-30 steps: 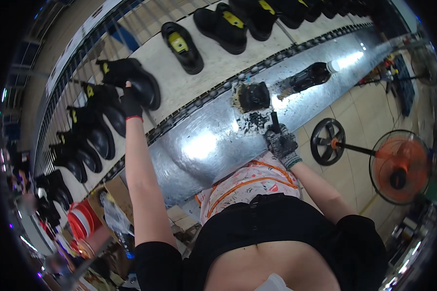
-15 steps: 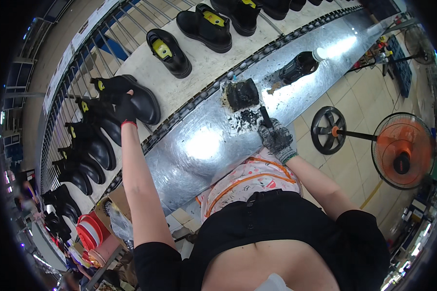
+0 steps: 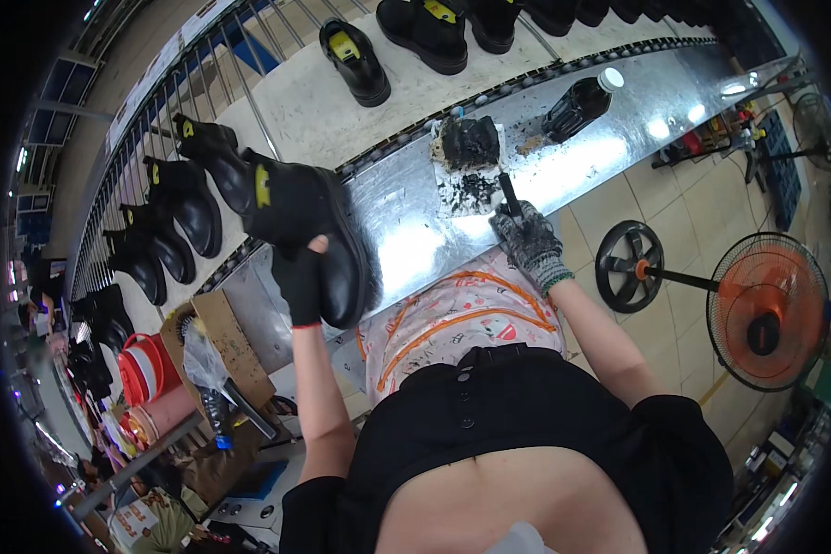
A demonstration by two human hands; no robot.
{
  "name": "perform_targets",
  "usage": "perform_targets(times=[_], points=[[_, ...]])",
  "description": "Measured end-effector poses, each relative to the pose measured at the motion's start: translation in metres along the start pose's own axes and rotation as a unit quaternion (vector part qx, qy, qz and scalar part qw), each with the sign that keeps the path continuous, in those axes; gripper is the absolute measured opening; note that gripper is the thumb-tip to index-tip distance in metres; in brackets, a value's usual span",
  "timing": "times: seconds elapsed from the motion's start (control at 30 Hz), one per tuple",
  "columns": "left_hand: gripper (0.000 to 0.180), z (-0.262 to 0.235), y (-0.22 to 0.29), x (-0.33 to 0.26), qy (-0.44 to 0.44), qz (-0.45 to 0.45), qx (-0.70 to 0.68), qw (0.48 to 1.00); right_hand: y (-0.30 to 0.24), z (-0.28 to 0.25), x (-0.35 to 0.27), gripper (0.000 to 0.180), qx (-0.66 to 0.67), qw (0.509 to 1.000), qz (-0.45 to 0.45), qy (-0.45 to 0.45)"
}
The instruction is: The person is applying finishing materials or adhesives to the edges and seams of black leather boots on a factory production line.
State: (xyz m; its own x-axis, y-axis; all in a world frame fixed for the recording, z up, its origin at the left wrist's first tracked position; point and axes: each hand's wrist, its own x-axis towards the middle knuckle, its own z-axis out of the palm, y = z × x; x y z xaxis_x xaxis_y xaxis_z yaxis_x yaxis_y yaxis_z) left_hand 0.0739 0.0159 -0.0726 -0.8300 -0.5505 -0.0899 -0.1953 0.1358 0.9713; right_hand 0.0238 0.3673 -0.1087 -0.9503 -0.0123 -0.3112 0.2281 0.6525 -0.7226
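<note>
1. Black shoe (image 3: 328,208) is, in the head view, in the person's left hand (image 3: 297,284), over the near edge of the metal table (image 3: 415,198). Its toe points toward the person's body, and a yellow label (image 3: 263,186) shows near its opening. I cannot tell whether its sole touches the table.
2. This left hand wears a black glove with a red cuff edge. The bare tip of the thumb presses on the side of the shoe; the other fingers are mostly hidden, so I cannot tell how they are placed.
3. The right hand (image 3: 529,242), in a grey knitted glove with dark stains, is at the table edge. Its fingers are curled together around a dark stick-like tool (image 3: 509,194), which points away from the body; its exact kind is not clear.
4. Just beyond this tool, a black block (image 3: 471,143) lies on a stained white sheet (image 3: 450,197). To the right of them is a dark bottle (image 3: 574,111) with a white cap.
5. Behind the table runs a pale conveyor (image 3: 291,125), bearing more black shoes (image 3: 196,210) on both sides of a gap.
6. On the right side, an orange fan (image 3: 771,309) stands on the tiled floor (image 3: 660,346).
</note>
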Motion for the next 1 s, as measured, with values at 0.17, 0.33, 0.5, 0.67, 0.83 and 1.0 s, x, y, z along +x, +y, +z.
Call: perform_targets(times=[0.17, 0.33, 0.5, 0.67, 0.83, 1.0], points=[[0.054, 0.017, 0.002, -0.051, 0.036, -0.007, 0.128, 0.991, 0.007, -0.005, -0.012, 0.039, 0.052, 0.997, 0.022, -0.043], [0.056, 0.005, -0.001, -0.048, -0.057, -0.016, 0.015, 0.998, 0.011, -0.004, 0.005, 0.04, 0.001, 0.998, -0.009, -0.069], [0.06, 0.001, 0.029, -0.009, -0.114, -0.016, -0.309, 0.944, -0.032, -0.041, 0.005, 0.045, 0.065, 0.983, 0.104, -0.137], [0.071, 0.004, 0.023, 0.055, -0.192, -0.021, -0.279, 0.941, -0.018, -0.06, 0.028, 0.054, -0.026, 0.992, -0.025, -0.121], [0.085, 0.018, 0.017, 0.096, -0.381, -0.066, -0.182, 0.904, -0.056, -0.067, 0.025, 0.059, -0.022, 0.98, 0.055, -0.19], [0.082, 0.036, 0.005, 0.1, -0.347, 0.019, -0.208, 0.914, -0.052, -0.042, 0.004, 0.053, 0.292, 0.949, 0.091, -0.069]])
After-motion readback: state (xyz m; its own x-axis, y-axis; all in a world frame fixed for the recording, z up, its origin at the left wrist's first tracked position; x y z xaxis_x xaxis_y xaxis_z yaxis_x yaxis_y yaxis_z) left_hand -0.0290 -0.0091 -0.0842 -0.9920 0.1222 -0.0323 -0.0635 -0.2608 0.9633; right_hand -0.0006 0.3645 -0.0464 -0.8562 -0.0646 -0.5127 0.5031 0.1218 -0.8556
